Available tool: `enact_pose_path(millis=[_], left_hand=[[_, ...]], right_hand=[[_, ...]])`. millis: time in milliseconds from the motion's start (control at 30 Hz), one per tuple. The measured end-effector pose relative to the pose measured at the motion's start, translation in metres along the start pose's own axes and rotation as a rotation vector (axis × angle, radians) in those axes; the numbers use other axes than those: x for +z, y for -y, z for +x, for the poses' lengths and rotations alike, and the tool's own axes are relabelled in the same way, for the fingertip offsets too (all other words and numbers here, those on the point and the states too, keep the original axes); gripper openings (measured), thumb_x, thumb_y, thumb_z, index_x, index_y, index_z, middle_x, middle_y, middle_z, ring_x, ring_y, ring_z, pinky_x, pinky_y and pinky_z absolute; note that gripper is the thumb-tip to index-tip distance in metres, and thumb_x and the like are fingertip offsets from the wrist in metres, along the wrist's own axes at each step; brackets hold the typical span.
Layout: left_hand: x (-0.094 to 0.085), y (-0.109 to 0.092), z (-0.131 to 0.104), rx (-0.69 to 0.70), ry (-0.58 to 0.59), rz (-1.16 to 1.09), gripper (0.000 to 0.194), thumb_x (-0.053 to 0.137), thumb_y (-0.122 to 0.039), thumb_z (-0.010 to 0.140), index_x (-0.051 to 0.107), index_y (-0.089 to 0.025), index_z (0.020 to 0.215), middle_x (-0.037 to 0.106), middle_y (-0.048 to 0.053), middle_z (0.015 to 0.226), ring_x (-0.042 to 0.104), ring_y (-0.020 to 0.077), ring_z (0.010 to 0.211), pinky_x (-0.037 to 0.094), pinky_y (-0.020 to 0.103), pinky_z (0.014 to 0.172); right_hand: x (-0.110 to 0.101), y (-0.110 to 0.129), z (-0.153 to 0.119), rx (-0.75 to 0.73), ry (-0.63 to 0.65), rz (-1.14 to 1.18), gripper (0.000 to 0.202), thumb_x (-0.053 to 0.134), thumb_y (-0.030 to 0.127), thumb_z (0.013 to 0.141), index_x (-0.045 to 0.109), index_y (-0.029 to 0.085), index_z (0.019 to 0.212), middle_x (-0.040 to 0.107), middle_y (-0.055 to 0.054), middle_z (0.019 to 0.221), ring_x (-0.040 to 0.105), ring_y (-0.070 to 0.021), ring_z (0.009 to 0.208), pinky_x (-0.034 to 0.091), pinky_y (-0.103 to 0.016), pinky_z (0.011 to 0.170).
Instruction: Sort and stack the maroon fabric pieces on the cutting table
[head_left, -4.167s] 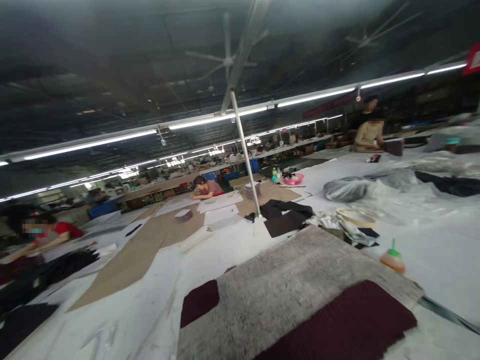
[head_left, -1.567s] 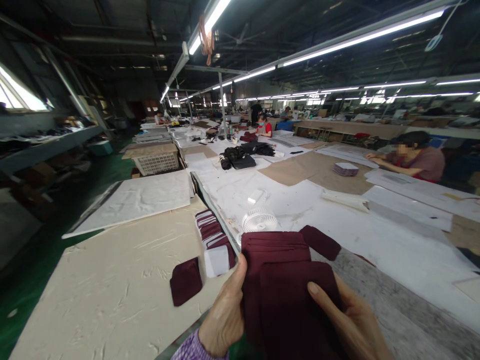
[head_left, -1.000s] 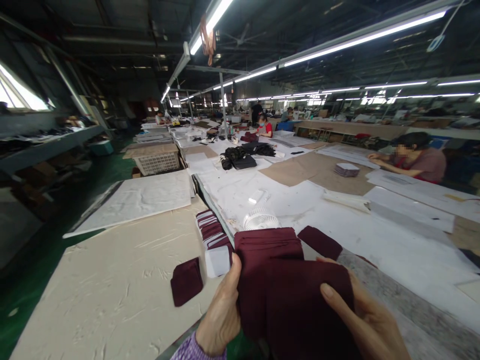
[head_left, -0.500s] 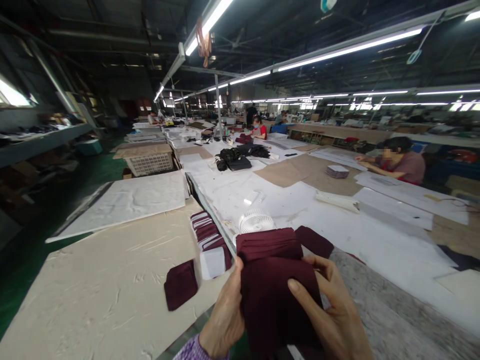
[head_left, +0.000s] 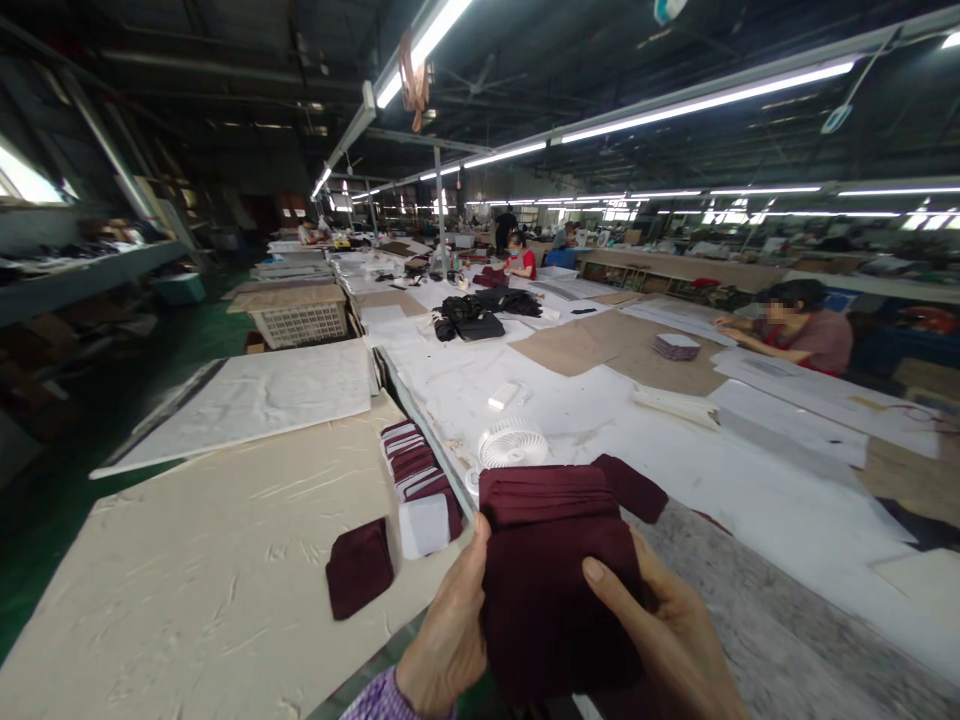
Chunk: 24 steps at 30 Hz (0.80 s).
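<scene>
Since a second ago, the right hand (head_left: pixel 671 625) has shifted left with the upper pieces of the stack of dark red cloth (head_left: pixel 555 590), held near, before the white fan (head_left: pixel 513 442). Its fingers pinch the right side; the left hand (head_left: pixel 450 625) clasps the left edge, fingers mostly hidden from me. Left, a small dark red pile (head_left: pixel 361 568) lies on a beige sheet (head_left: pixel 195 570).

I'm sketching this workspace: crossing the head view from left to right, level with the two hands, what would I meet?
Beige sheet → loose maroon piece → left hand → held maroon cloth → right hand → grey mottled sheet → white tabletop.
</scene>
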<state>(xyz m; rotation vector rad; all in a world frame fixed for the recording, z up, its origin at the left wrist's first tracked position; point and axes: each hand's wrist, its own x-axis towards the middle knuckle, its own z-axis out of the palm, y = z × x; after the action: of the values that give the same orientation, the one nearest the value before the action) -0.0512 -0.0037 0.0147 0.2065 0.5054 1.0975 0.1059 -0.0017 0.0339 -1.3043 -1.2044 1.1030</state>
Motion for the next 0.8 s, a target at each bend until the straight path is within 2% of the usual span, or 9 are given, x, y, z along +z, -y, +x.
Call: enact_pose_path(millis=[200, 267, 333, 433, 533, 633, 800], left_hand=[[0.001, -0.001, 0.001, -0.041, 0.046, -0.035, 0.066, 0.040, -0.059, 0.086, 0.053, -0.009, 0.128, 0.070, 0.014, 0.113, 0.057, 0.0263, 0.117, 0.036, 0.039, 0.108], [0.000, 0.001, 0.002, -0.008, 0.093, -0.037, 0.070, 0.039, -0.065, 0.083, 0.058, -0.011, 0.123, 0.070, 0.013, 0.113, 0.057, 0.0263, 0.117, 0.036, 0.038, 0.108], [-0.005, 0.004, 0.002, 0.040, 0.131, -0.015, 0.065, 0.045, -0.065, 0.079, 0.063, -0.015, 0.117, 0.070, 0.011, 0.113, 0.057, 0.0260, 0.116, 0.037, 0.037, 0.107], [-0.013, 0.009, 0.001, 0.148, 0.142, 0.082, 0.039, 0.067, -0.042, 0.076, 0.067, -0.022, 0.109, 0.071, 0.007, 0.111, 0.061, 0.0256, 0.111, 0.040, 0.038, 0.104], [-0.014, 0.011, 0.002, 0.206, 0.143, 0.198, 0.035, 0.074, -0.021, 0.071, 0.068, -0.021, 0.105, 0.073, 0.008, 0.106, 0.065, 0.0274, 0.103, 0.046, 0.041, 0.097], [-0.009, 0.010, 0.003, 0.200, 0.137, 0.242, 0.033, 0.072, -0.017, 0.071, 0.068, -0.017, 0.104, 0.073, 0.011, 0.103, 0.067, 0.0282, 0.098, 0.049, 0.041, 0.092], [-0.006, 0.009, 0.003, 0.175, 0.061, 0.235, 0.033, 0.074, -0.016, 0.069, 0.068, -0.016, 0.102, 0.075, 0.010, 0.098, 0.068, 0.0265, 0.093, 0.052, 0.038, 0.088]], right_hand=[[0.001, -0.006, 0.003, -0.050, -0.003, -0.022, 0.027, 0.070, 0.040, 0.073, 0.072, 0.021, 0.093, 0.068, -0.005, 0.102, 0.061, -0.0238, 0.098, 0.050, -0.030, 0.085], [0.001, -0.008, 0.004, -0.057, -0.004, -0.022, 0.025, 0.069, 0.040, 0.074, 0.072, 0.021, 0.091, 0.068, -0.005, 0.103, 0.060, -0.0238, 0.099, 0.049, -0.030, 0.085], [0.000, -0.010, 0.004, -0.056, -0.012, -0.025, 0.024, 0.069, 0.039, 0.074, 0.072, 0.022, 0.091, 0.067, -0.004, 0.104, 0.060, -0.0230, 0.098, 0.049, -0.030, 0.085], [-0.003, -0.014, 0.004, -0.050, 0.013, -0.042, 0.024, 0.069, 0.039, 0.075, 0.072, 0.024, 0.092, 0.067, -0.003, 0.099, 0.061, -0.0221, 0.095, 0.050, -0.028, 0.082], [-0.005, -0.019, 0.005, -0.057, 0.023, -0.064, 0.026, 0.068, 0.040, 0.076, 0.071, 0.024, 0.096, 0.067, -0.004, 0.097, 0.062, -0.0226, 0.093, 0.051, -0.029, 0.080], [-0.005, -0.021, 0.005, -0.078, 0.020, -0.094, 0.025, 0.067, 0.040, 0.077, 0.071, 0.024, 0.096, 0.067, -0.004, 0.099, 0.062, -0.0226, 0.092, 0.051, -0.029, 0.080], [-0.004, -0.017, 0.004, -0.129, 0.026, -0.136, 0.022, 0.066, 0.040, 0.078, 0.071, 0.021, 0.089, 0.065, -0.005, 0.096, 0.061, -0.0222, 0.092, 0.050, -0.027, 0.076]])
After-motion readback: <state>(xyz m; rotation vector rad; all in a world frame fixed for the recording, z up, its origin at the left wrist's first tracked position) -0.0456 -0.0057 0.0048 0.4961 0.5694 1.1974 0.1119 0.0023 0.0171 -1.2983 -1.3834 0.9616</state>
